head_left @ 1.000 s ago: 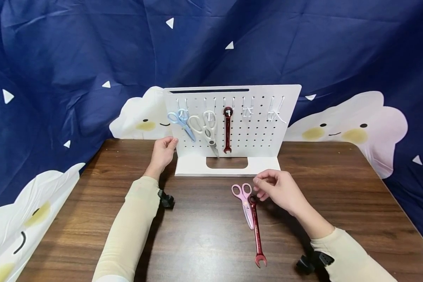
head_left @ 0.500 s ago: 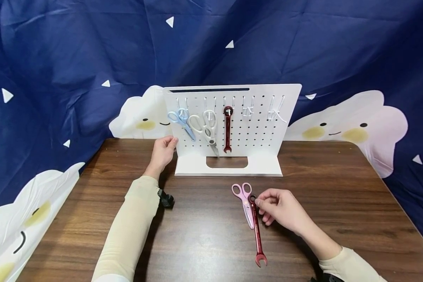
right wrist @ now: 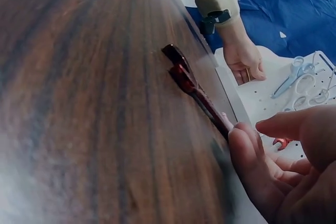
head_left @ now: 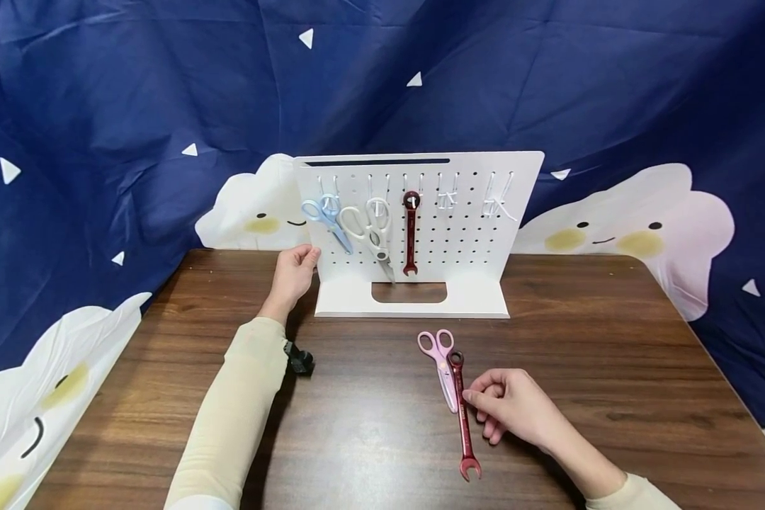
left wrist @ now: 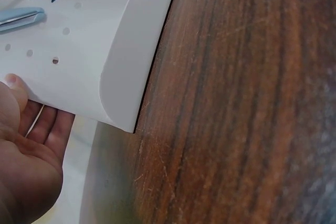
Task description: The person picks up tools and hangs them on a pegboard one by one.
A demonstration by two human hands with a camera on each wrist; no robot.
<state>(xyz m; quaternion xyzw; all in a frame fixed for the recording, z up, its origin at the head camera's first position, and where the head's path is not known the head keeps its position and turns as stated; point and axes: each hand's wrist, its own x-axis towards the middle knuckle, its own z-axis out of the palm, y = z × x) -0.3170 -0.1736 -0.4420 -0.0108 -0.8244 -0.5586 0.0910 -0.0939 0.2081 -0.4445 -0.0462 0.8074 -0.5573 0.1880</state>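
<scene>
My left hand [head_left: 293,275] grips the left edge of a white pegboard stand [head_left: 462,248], thumb on its front and fingers behind, as the left wrist view shows. On the table lies a red combination wrench [head_left: 465,432], its ring end away from me. Beside it, to the left, are pink scissors [head_left: 446,375]. My right hand [head_left: 516,411] is at the wrench's right side, fingertips by the middle of the shaft, fingers loosely bent. Thumb and forefinger stand apart in the right wrist view; whether a fingertip touches the wrench I cannot tell.
Light blue scissors [head_left: 336,225], white scissors [head_left: 376,237] and another red wrench [head_left: 411,237] hang on the board. To their right are white wire hooks [head_left: 448,200] with nothing on them. A dark blue cloth [head_left: 382,85] covers the background behind the wooden table [head_left: 612,340].
My right hand has moved toward me, from above the wrench's ring end down alongside its shaft. The wrench and pink scissors have stayed put; my left hand keeps its hold on the pegboard.
</scene>
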